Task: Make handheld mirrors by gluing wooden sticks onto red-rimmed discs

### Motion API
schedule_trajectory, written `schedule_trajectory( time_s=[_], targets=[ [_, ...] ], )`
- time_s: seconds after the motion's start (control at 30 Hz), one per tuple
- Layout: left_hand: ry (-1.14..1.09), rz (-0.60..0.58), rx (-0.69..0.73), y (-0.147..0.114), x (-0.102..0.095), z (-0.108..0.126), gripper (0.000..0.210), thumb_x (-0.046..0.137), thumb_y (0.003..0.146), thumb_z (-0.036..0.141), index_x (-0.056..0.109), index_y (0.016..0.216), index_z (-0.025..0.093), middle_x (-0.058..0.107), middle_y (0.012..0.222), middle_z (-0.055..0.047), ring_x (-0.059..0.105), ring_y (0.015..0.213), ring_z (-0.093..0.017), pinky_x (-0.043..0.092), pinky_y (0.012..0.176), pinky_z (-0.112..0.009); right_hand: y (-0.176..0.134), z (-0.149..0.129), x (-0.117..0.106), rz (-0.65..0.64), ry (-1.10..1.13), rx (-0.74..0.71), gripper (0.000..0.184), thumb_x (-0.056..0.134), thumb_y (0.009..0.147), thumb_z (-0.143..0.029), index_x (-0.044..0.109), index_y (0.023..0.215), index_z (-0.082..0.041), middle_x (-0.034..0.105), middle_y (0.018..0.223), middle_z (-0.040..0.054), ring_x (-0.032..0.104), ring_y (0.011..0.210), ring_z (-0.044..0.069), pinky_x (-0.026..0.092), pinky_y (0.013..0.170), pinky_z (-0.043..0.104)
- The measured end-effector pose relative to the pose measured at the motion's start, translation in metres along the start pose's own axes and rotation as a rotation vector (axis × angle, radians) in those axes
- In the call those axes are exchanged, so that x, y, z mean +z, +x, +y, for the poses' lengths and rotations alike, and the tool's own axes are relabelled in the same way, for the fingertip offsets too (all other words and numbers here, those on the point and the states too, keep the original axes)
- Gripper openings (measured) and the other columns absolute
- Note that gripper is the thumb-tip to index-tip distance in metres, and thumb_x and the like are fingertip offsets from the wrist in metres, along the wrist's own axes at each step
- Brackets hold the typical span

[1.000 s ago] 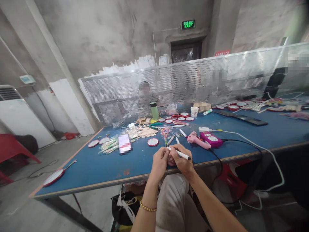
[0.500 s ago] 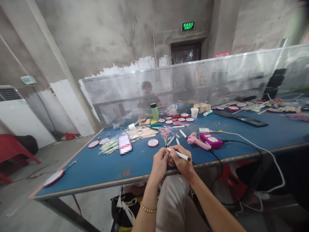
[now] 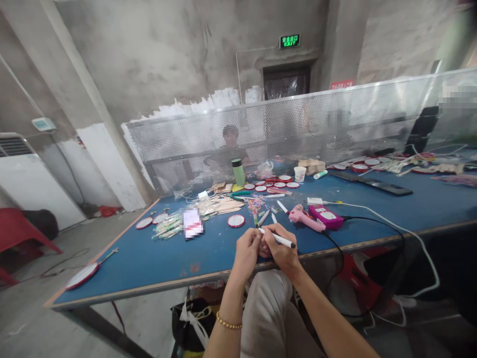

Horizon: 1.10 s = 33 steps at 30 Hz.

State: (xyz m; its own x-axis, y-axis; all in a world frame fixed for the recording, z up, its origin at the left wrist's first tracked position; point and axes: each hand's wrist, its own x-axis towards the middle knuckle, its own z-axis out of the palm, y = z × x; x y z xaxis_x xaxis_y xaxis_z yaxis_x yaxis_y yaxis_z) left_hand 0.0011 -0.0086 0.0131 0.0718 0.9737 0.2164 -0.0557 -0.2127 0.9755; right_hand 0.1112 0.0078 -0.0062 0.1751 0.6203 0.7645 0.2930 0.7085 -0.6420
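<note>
My right hand (image 3: 283,251) is closed around a white marker (image 3: 280,238) with a black end, its tip towards the thin stick beside it. My left hand (image 3: 246,249) pinches that stick (image 3: 255,219), which stands upright with green and brownish colour on its upper part. Both hands meet at the table's front edge, and the fingers partly hide the stick's lower end. Beyond them lie more markers (image 3: 264,218) and a tangle of coloured bands (image 3: 257,203). A round white disc with a red rim (image 3: 236,221) lies to the left of my hands.
To the right are a pink glue gun (image 3: 303,218) and a magenta box (image 3: 326,217) with cables. A phone (image 3: 193,223), wooden sticks (image 3: 225,205), a green bottle (image 3: 238,172) and a paper cup (image 3: 299,173) stand or lie further back. A perforated screen (image 3: 194,139) borders the table; a person sits behind it.
My hands, the marker and the stick keep nearly the same position. Behind the screen, the person's head has shifted slightly right.
</note>
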Motion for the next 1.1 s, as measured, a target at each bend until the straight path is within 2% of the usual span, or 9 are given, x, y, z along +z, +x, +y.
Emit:
schedule_trajectory(
  time_s=[0.67, 1.1],
  targets=[
    [0.040, 0.014, 0.030, 0.0018, -0.0023, -0.0063, 0.030, 0.061, 0.076, 0.045, 0.050, 0.068, 0.018, 0.050, 0.059, 0.004, 0.051, 0.053, -0.011, 0.047, 0.049, -0.022, -0.0019, 0.0007, 0.0024, -0.026, 0.050, 0.042, 0.023, 0.053, 0.088, -0.030, 0.064, 0.072, -0.018, 0.060, 0.053, -0.0023, 0.055, 0.046, 0.011, 0.046, 0.050, 0.021],
    [0.008, -0.004, 0.014, 0.0009, -0.0004, -0.0045, 0.031, 0.060, 0.075, 0.046, 0.049, 0.070, 0.018, 0.051, 0.058, 0.005, 0.053, 0.051, -0.012, 0.051, 0.050, -0.026, -0.0020, 0.0019, 0.0020, -0.014, 0.048, 0.052, 0.022, 0.053, 0.088, -0.030, 0.063, 0.071, -0.019, 0.061, 0.053, -0.0020, 0.056, 0.046, 0.011, 0.047, 0.048, 0.021]
  ],
)
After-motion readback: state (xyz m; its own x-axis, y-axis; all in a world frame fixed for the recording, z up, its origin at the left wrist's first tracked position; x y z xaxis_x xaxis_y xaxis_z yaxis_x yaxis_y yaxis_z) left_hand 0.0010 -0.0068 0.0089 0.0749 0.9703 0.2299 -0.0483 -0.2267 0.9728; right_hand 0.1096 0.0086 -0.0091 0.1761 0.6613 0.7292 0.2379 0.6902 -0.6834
